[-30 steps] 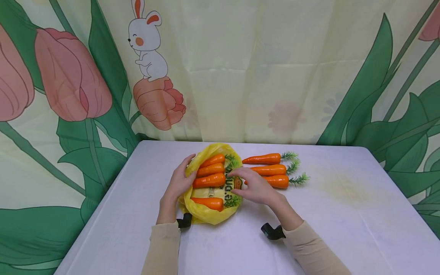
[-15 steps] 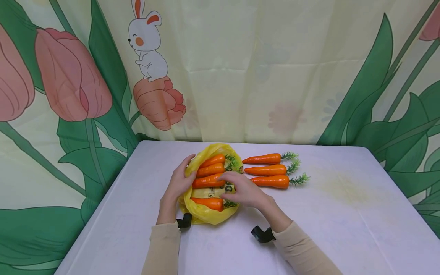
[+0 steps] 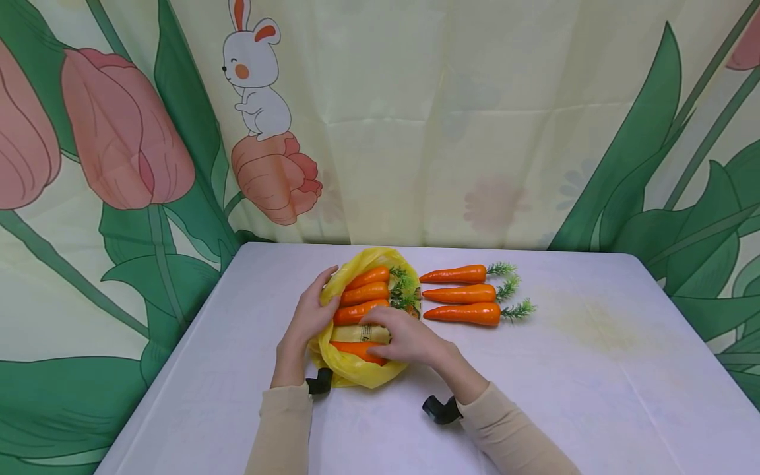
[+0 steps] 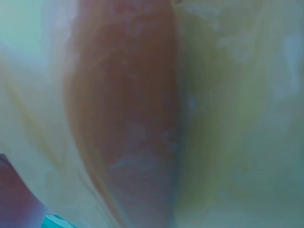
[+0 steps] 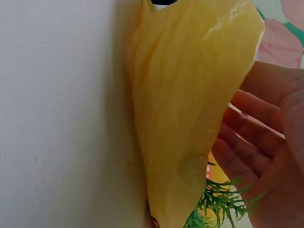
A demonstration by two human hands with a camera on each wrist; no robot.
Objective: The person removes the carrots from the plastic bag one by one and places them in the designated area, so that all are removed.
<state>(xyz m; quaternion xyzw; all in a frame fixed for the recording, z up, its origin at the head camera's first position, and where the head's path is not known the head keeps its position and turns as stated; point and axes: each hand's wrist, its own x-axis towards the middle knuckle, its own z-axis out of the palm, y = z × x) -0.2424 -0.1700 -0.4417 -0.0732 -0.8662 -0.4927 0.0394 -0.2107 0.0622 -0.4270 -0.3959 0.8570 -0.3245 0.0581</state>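
A yellow plastic bag (image 3: 363, 377) lies spread with its mouth up, dark printing partly visible inside. My left hand (image 3: 311, 313) holds the bag's left rim, thumb at the inner edge. In the left wrist view, thin bag film (image 4: 242, 118) fills most of the picture. Three orange carrots (image 3: 364, 293) with green tops lie side by side in the bag's far part. Nearer me, a separate carrot (image 3: 355, 349) lies in it too. Over that one reaches my right hand (image 3: 410, 338), fingers spread, thumb by the carrot. The right wrist view shows its fingers (image 5: 256, 135) behind the bag's wall.
Three more carrots (image 3: 466, 293) lie in a row on the white tablecloth (image 3: 594, 369), right of the bag, leafy tops pointing right. A printed curtain (image 3: 415, 132) hangs behind the table. Black wrist cameras (image 3: 441, 410) sit below both hands.
My right hand has moved left and slightly toward me, from the bag's right edge to above the nearest carrot inside. The left hand stays at the rim.
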